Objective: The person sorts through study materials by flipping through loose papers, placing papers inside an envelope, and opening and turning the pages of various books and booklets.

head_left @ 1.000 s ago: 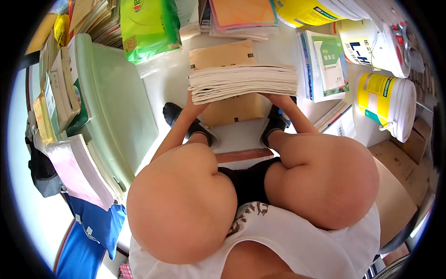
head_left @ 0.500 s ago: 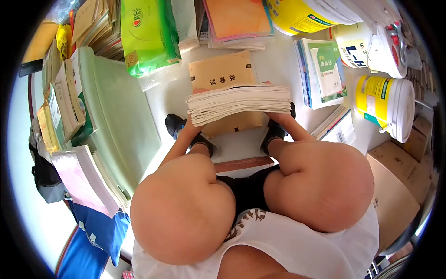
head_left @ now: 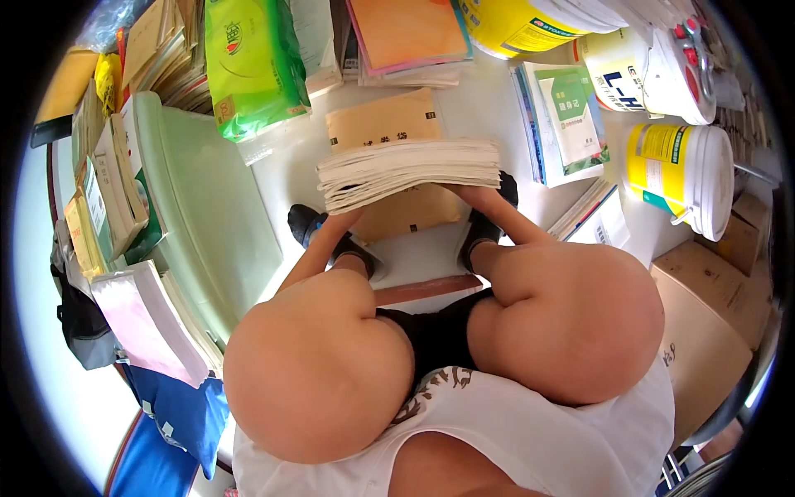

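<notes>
A thick stack of white papers (head_left: 410, 170) is held between my two hands above the floor, its layered edges facing me and bowed slightly upward in the middle. My left hand (head_left: 348, 218) grips the stack from below at its left end. Under the right part, my right hand (head_left: 470, 195) is closed on it too. Most of the fingers are hidden behind the papers. Beneath the stack lies a brown paper envelope (head_left: 383, 120) with printed Chinese characters, partly covered by the papers.
A green tissue pack (head_left: 252, 70) and an orange-topped pile (head_left: 407, 35) lie beyond the envelope. Books (head_left: 567, 116) and a yellow-white bucket (head_left: 679, 178) stand to the right, with a cardboard box (head_left: 704, 331) nearer. A pale green storage box (head_left: 203, 207) is on the left.
The stack has shifted slightly away from me and now covers more of the envelope's printing. Fingertips that showed over its far edge are hidden. The whole view has moved a little.
</notes>
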The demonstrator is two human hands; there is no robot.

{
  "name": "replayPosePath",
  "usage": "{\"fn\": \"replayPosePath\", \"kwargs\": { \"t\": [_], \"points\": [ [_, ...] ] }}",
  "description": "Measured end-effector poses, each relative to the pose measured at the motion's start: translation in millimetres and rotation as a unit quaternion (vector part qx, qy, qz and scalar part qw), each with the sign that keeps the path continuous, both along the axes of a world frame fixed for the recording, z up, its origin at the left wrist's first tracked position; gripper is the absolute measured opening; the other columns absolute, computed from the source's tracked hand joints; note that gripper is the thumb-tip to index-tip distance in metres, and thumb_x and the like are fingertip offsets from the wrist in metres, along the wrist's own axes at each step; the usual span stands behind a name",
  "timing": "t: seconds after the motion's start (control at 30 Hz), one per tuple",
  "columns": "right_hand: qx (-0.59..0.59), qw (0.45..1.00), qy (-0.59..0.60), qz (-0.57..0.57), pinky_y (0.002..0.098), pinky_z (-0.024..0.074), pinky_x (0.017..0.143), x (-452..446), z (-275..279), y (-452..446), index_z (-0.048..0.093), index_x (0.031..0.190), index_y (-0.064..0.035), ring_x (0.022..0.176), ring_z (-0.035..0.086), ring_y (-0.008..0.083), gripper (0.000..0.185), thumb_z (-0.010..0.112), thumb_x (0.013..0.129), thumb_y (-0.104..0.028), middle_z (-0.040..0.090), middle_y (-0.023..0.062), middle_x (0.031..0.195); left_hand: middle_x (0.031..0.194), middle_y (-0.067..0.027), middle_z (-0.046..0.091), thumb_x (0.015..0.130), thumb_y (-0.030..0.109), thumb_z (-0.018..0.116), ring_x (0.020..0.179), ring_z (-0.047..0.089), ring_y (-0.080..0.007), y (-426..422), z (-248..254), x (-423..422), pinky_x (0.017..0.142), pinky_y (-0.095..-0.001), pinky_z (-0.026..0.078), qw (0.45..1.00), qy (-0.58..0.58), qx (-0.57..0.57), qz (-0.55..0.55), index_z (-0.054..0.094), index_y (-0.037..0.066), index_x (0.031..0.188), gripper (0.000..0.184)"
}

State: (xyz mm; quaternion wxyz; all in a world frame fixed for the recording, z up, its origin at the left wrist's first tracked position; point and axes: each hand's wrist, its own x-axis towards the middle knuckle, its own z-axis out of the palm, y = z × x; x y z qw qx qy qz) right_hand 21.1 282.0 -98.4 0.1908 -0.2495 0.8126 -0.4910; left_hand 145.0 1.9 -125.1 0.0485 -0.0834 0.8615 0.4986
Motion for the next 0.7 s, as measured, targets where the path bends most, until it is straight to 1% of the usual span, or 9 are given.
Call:
{"fn": "replayPosePath", "kwargs": {
  "t": [0.13,0.17,0.3,0.43,0.5,0.57,0.6,0.63,0.7],
  "points": [
    [-0.033,0.998,-0.058,-0.013,0.0403,0.0483,0.103,-3,3,-2,0.068,0.123,-0.0050,0.115,0.064,0.0299,0.046,0.086,0.082,-0.019,0.071,0.0124,0.120,0.124,-0.0102,0.064,0.085,0.030,0.085,0.115,0.059,-0.0246,-1,-15,-1,0.100,-0.0367,0.049,1.000,-0.022,0.012,-0.006,0.064,0.006,0.127,0.053],
    [-0.045,0.997,-0.064,-0.001,0.0400,0.0488,0.102,-5,2,-3,0.068,0.122,-0.0050,0.114,0.064,0.0294,0.047,0.086,0.082,-0.020,0.071,0.0121,0.120,0.130,-0.0080,0.065,0.086,0.030,0.082,0.116,0.060,-0.0293,-3,-19,-2,0.101,-0.0420,0.048,0.998,-0.037,0.059,0.003,0.068,0.010,0.127,0.048],
    [-0.099,0.992,-0.079,0.001,0.0388,0.0518,0.097,-7,4,-6,0.070,0.118,-0.0051,0.108,0.067,0.0260,0.044,0.088,0.080,-0.019,0.072,0.0106,0.116,0.126,-0.0080,0.067,0.084,0.027,0.084,0.114,0.061,-0.0277,-2,4,-9,0.100,-0.0405,0.049,0.997,-0.042,0.066,0.009,0.068,0.009,0.125,0.048],
    [-0.026,0.996,-0.085,-0.006,0.0384,0.0521,0.097,-6,29,-7,0.066,0.121,-0.0022,0.109,0.067,0.0233,0.049,0.088,0.080,-0.018,0.072,0.0110,0.115,0.124,-0.0100,0.067,0.084,0.022,0.084,0.114,0.061,-0.0243,-4,5,-10,0.099,-0.0383,0.050,0.988,-0.083,0.130,0.023,0.065,0.005,0.127,0.050],
    [-0.114,0.944,-0.307,-0.046,0.0380,0.0513,0.099,-7,31,-8,0.060,0.127,-0.0001,0.112,0.065,0.0204,0.054,0.086,0.083,-0.017,0.070,0.0107,0.119,0.123,-0.0112,0.067,0.085,0.022,0.084,0.115,0.060,-0.0233,-5,10,-11,0.098,-0.0378,0.051,0.979,-0.097,0.171,0.047,0.063,0.003,0.129,0.052],
    [-0.107,0.958,-0.260,-0.049,0.0372,0.0514,0.099,-9,38,-9,0.060,0.127,-0.0005,0.113,0.064,0.0189,0.051,0.084,0.085,-0.016,0.069,0.0097,0.120,0.125,-0.0143,0.066,0.083,0.025,0.086,0.119,0.060,-0.0235,-4,26,-13,0.101,-0.0384,0.050,0.956,-0.163,0.238,0.059,0.057,0.001,0.134,0.064],
    [-0.103,0.970,-0.214,-0.056,0.0365,0.0515,0.098,-9,40,-9,0.060,0.126,-0.0009,0.114,0.063,0.0173,0.047,0.082,0.086,-0.015,0.067,0.0086,0.122,0.125,-0.0143,0.066,0.083,0.025,0.086,0.119,0.060,-0.0235,-2,31,-10,0.101,-0.0384,0.050,0.955,-0.163,0.240,0.061,0.057,0.001,0.134,0.064],
    [-0.101,0.970,-0.216,-0.055,0.0365,0.0515,0.098,-9,44,-9,0.060,0.126,-0.0009,0.114,0.063,0.0173,0.047,0.082,0.086,-0.015,0.067,0.0086,0.122,0.126,-0.0149,0.065,0.081,0.027,0.087,0.120,0.059,-0.0240,1,35,-5,0.102,-0.0385,0.049,0.966,-0.153,0.193,0.080,0.055,0.001,0.137,0.069],
    [-0.147,0.937,-0.307,-0.074,0.0352,0.0519,0.098,-13,47,-10,0.056,0.132,-0.0017,0.116,0.062,0.0192,0.050,0.079,0.088,-0.014,0.067,0.0092,0.124,0.128,-0.0154,0.065,0.080,0.029,0.088,0.122,0.059,-0.0244,2,42,-4,0.104,-0.0386,0.048,0.974,-0.142,0.145,0.104,0.052,0.001,0.139,0.074]
  ]
}}
